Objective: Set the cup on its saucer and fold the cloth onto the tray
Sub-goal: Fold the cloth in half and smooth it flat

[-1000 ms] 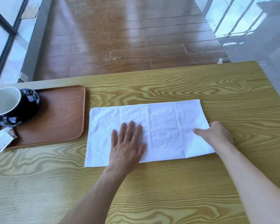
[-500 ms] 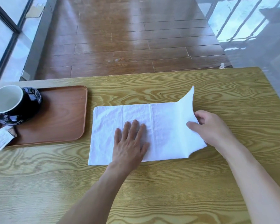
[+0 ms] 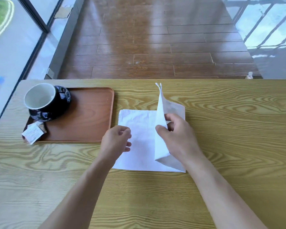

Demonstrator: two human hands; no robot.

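Observation:
A white cloth [image 3: 139,152] lies on the wooden table [image 3: 221,129], right of a brown tray [image 3: 89,116]. My right hand [image 3: 177,138] pinches the cloth's right half and holds it standing upright above the middle of the cloth. My left hand [image 3: 116,141] rests on the cloth's left edge with its fingers curled onto the fabric. A black cup [image 3: 40,100] with a white inside stands on its black saucer [image 3: 63,96] at the tray's far left corner.
A small white sachet [image 3: 31,134] and a brown one lie on the tray's near left corner. The table's far edge drops to a brown plank floor [image 3: 155,47]. A glass wall runs along the left and a railing stands at the far right.
My right hand has lifted the cloth's right side up and carried it leftward over the middle. My left hand went from flat on the cloth to curled at its left edge.

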